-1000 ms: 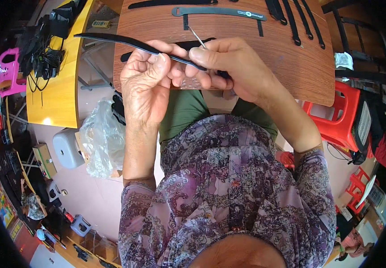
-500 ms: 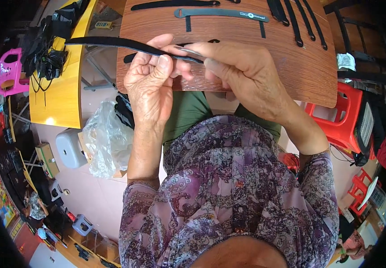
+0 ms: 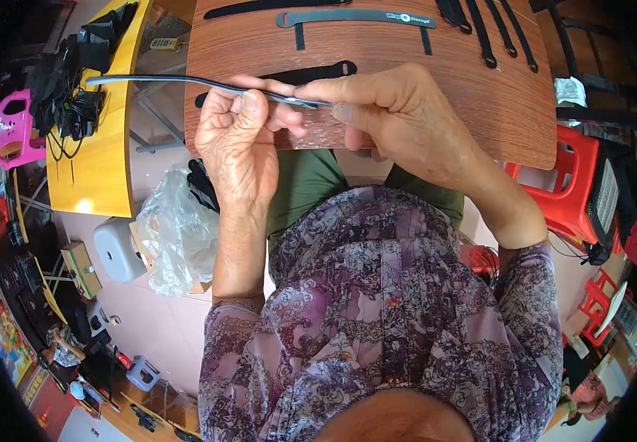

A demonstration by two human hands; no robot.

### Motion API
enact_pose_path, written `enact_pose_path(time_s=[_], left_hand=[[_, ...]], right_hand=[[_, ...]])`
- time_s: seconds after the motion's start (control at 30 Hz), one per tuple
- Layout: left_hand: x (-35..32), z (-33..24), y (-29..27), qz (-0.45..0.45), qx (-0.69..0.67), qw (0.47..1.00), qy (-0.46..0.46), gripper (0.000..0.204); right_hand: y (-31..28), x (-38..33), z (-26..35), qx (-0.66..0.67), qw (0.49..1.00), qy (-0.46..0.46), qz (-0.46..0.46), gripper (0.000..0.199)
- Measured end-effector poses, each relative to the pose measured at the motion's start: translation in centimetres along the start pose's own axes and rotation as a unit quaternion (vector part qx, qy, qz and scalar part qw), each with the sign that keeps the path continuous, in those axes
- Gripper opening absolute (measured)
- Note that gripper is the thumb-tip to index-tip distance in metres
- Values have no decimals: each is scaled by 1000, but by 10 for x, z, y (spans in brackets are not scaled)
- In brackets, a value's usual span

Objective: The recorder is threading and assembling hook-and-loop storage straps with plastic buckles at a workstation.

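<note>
A long, narrow black strap, probably a hook-and-loop fabric one, is held edge-on above the table's near edge, its free end reaching out to the left. My left hand is closed on its middle, thumb on top. The thumb and forefinger of my right hand pinch its right end, where a small pale spot shows; the fingers hide the tip. Behind my hands another black strap with an end slot lies on the table. Farther back is a grey strap with a white label and two short black tabs.
Several black straps lie at the brown table's back right, another black strap at the back. To the left stands a yellow table bearing black straps. Red stools are at right, a clear plastic bag at left.
The strap in my hands has turned edge-on, and its free end has dropped a little. Both hands have shifted slightly left, and the view has moved a little.
</note>
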State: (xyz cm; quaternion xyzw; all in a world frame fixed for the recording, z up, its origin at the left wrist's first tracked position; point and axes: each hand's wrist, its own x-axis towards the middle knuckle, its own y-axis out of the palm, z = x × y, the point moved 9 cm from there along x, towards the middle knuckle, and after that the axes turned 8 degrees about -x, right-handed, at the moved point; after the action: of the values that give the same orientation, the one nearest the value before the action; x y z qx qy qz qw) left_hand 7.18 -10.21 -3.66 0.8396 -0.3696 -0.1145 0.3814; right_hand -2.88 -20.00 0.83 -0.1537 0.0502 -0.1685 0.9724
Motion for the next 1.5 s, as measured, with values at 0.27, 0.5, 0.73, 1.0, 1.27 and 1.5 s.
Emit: enact_pose_path(time_s=[0.27,0.5,0.73,1.0,1.27,1.5], left_hand=[[-2,1,1,4,21,1000,14,17],[-4,-1,1,-25,63,997,33,20],[-6,2,-4,-47,64,996,43,22],[-11,-2,-6,-51,119,986,104,18],[-9,-1,-8,-60,75,992,77,10],[-4,-3,-8,-2,7,1000,30,36]], right_hand=[[2,4,-6,-21,1000,-4,-4,18],[1,8,-7,-78,995,-52,-41,17],[4,10,-7,-179,983,-29,-23,16],[9,10,1,-317,941,-109,-48,14],[10,8,5,-377,910,-145,-96,14],[5,0,16,-420,882,-192,-96,20]])
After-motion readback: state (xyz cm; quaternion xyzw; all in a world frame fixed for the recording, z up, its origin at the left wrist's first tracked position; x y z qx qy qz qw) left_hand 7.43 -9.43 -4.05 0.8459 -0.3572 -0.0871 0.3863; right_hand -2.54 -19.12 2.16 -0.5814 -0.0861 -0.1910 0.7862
